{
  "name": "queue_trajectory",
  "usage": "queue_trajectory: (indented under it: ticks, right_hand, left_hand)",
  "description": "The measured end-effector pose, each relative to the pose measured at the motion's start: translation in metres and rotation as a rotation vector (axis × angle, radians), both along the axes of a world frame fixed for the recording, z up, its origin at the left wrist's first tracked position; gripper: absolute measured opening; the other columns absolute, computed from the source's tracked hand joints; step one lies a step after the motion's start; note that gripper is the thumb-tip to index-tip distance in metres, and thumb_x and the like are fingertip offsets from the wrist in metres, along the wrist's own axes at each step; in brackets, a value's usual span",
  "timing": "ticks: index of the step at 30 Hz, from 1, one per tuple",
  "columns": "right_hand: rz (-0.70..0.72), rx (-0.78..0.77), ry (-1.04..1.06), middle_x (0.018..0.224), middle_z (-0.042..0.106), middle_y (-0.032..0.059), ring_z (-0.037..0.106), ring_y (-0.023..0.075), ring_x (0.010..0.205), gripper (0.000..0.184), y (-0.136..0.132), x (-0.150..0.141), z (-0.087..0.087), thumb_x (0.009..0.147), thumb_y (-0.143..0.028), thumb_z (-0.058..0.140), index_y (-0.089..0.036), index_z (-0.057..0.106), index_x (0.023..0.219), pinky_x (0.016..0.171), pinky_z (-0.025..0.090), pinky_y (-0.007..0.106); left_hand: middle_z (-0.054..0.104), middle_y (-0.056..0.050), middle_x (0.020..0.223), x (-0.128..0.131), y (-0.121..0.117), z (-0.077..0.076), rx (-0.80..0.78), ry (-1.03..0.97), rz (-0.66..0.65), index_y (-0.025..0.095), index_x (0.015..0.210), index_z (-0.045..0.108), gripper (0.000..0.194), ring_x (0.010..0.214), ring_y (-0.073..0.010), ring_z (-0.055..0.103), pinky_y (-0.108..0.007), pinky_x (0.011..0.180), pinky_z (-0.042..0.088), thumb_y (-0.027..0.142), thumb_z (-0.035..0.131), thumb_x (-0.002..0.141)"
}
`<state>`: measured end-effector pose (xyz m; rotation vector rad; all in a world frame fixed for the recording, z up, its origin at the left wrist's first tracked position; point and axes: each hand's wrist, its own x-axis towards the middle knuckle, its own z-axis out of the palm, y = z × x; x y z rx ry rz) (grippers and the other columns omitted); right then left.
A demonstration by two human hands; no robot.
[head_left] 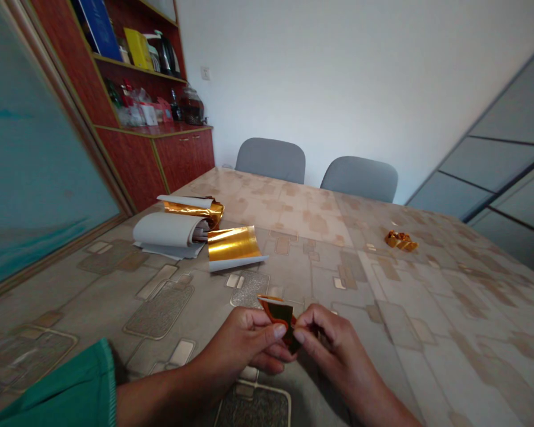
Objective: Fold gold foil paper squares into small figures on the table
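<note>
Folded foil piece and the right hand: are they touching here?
Touching. The head view shows the right hand pressing its fingertips against the edge of the folded foil piece, which the left hand pinches from the other side.

Patterned table point(445, 332): gold foil sheet point(232, 244), paper roll point(169, 232), foil scraps point(400, 241).

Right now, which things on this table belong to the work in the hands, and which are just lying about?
Belonging to the work: the left hand and right hand, pinching a dark-faced foil piece; probably also a gold foil sheet, a curled gold foil strip, a curled white paper stack, crumpled gold foil scraps.

Just lying about: the patterned tablecloth, two grey chairs, the red wooden cabinet.
</note>
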<state>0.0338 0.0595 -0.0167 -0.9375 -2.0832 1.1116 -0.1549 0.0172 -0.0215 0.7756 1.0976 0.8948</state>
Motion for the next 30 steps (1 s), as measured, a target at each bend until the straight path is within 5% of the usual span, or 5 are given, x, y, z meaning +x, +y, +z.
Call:
queue_trajectory:
  ticks: [9, 13, 18, 24, 30]
  right_hand:
    - [0.015, 0.024, 0.006, 0.071, 0.059, -0.0005, 0.053, 0.0148, 0.066, 0.025, -0.003, -0.005, -0.002, 0.097, -0.031, 0.054, -0.021, 0.059, 0.075, 0.06, 0.039, 0.026]
    - [0.007, -0.132, 0.155, 0.075, 0.059, 0.0004, 0.054, 0.0158, 0.069, 0.027, -0.001, -0.004, -0.001, 0.097, -0.046, 0.056, -0.021, 0.062, 0.087, 0.063, 0.041, 0.028]
    - [-0.023, -0.368, 0.275, 0.072, 0.055, -0.0014, 0.051, 0.0142, 0.062, 0.043, 0.003, -0.004, -0.009, 0.081, -0.062, 0.071, -0.022, 0.054, 0.088, 0.057, 0.041, 0.026]
    - [-0.074, -0.33, 0.211, 0.059, 0.046, -0.0047, 0.039, 0.0119, 0.054, 0.032, 0.0, -0.008, -0.013, 0.079, -0.049, 0.071, -0.022, 0.054, 0.073, 0.049, 0.033, 0.024]
    - [-0.127, -0.329, 0.239, 0.062, 0.049, -0.0031, 0.04, 0.0126, 0.058, 0.033, -0.003, -0.007, -0.018, 0.083, -0.048, 0.069, -0.02, 0.058, 0.071, 0.055, 0.033, 0.026]
  left_hand:
    - [0.077, -0.01, 0.078, 0.001, 0.001, -0.005, -0.006, -0.018, -0.005, 0.012, 0.08, 0.078, 0.057, 0.075, -0.0209, 0.073, -0.024, 0.06, 0.054, 0.064, 0.086, 0.06]
    - [0.077, -0.008, 0.076, 0.001, 0.002, -0.003, -0.014, -0.049, 0.076, 0.012, 0.081, 0.078, 0.051, 0.072, -0.0183, 0.073, -0.022, 0.06, 0.054, 0.059, 0.088, 0.063]
    - [0.079, -0.011, 0.09, -0.001, 0.002, -0.001, 0.014, -0.104, 0.145, 0.014, 0.092, 0.08, 0.047, 0.077, -0.0182, 0.073, -0.02, 0.06, 0.052, 0.053, 0.087, 0.068]
    - [0.078, -0.011, 0.097, 0.0, -0.001, -0.004, 0.06, -0.085, 0.15, 0.016, 0.087, 0.081, 0.043, 0.084, -0.0195, 0.068, -0.021, 0.062, 0.054, 0.054, 0.086, 0.069]
    - [0.076, -0.009, 0.082, 0.0, 0.001, -0.005, 0.091, -0.086, 0.131, 0.014, 0.082, 0.082, 0.043, 0.081, -0.0193, 0.067, -0.022, 0.065, 0.054, 0.055, 0.087, 0.068]
